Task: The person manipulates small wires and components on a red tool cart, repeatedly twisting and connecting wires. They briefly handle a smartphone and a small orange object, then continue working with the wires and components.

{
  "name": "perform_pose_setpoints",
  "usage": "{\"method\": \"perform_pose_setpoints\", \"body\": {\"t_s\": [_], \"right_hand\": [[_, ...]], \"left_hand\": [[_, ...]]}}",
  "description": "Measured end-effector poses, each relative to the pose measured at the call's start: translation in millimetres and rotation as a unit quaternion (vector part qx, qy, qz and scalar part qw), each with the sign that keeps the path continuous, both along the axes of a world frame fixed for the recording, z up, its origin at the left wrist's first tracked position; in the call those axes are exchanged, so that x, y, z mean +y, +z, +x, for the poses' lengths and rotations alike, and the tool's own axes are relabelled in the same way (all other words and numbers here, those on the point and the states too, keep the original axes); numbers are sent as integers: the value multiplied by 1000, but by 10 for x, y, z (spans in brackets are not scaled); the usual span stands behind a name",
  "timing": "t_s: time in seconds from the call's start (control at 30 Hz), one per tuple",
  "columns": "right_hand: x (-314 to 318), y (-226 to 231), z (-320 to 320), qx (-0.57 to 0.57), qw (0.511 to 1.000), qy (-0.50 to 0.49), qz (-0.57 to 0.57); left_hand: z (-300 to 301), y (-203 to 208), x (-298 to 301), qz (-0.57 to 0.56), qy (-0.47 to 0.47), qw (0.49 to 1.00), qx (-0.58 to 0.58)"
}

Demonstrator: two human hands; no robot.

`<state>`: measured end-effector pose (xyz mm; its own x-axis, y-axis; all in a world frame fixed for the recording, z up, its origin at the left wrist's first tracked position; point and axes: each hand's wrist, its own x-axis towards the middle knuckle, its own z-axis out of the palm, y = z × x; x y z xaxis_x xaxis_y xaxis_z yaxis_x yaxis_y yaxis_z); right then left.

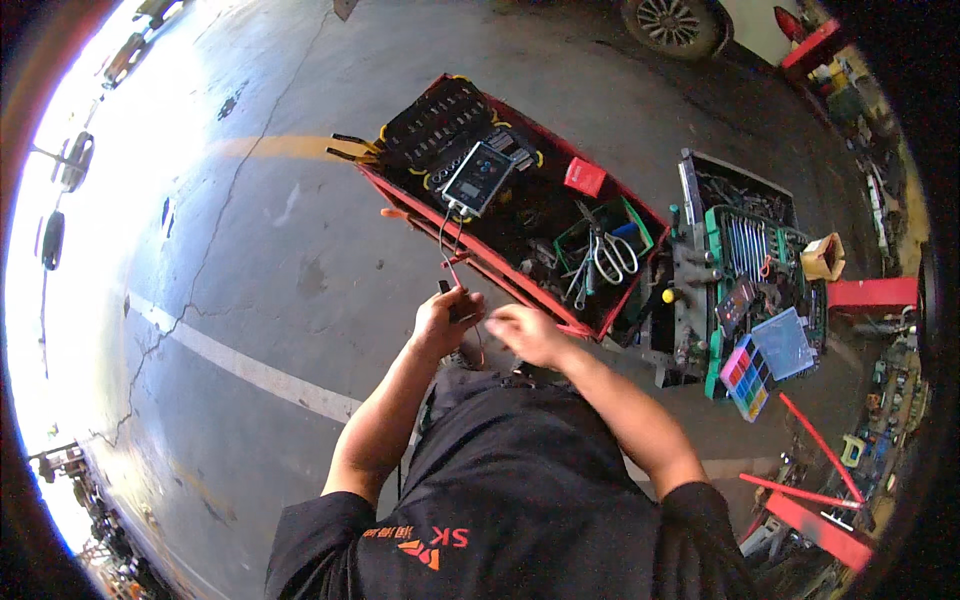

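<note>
meter screen point(479, 177), pale, in red tray | red box point(585, 176) beside it

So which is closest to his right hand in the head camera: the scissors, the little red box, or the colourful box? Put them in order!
From the right hand:
1. Scissors, just above it in the red tray.
2. Little red box, higher up, at the tray's far edge.
3. Colourful box, off to the right on the other cart.

Just beyond your fingers point(462, 300) stands the red tool cart point(520, 290), whose top tray carries a handheld meter point(478, 177), a socket set point(435, 122), scissors point(610, 255) and a small red box point(585, 176).
</note>
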<state>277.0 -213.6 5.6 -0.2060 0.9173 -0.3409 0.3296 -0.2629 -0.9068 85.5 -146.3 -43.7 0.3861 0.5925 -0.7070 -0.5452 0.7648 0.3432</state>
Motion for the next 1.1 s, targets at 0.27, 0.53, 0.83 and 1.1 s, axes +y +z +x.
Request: {"method": "perform_pose_setpoints", "body": {"t_s": [0.27, 0.53, 0.83, 1.1], "right_hand": [[249, -411, -513, -62, 997, -55, -6], [213, -517, -561, -8, 997, -46, -58], [209, -375, -596, -19, 994, -40, -104], [139, -486, -603, -3, 995, -54, -88]], "left_hand": [[-1, 256, 58, 21, 13, 999, 21], [-27, -116, 101, 26, 22, 999, -16], [-7, -78, 120, 19, 20, 1000, -6], [-120, -68, 251, 35, -4, 999, -34]]}}
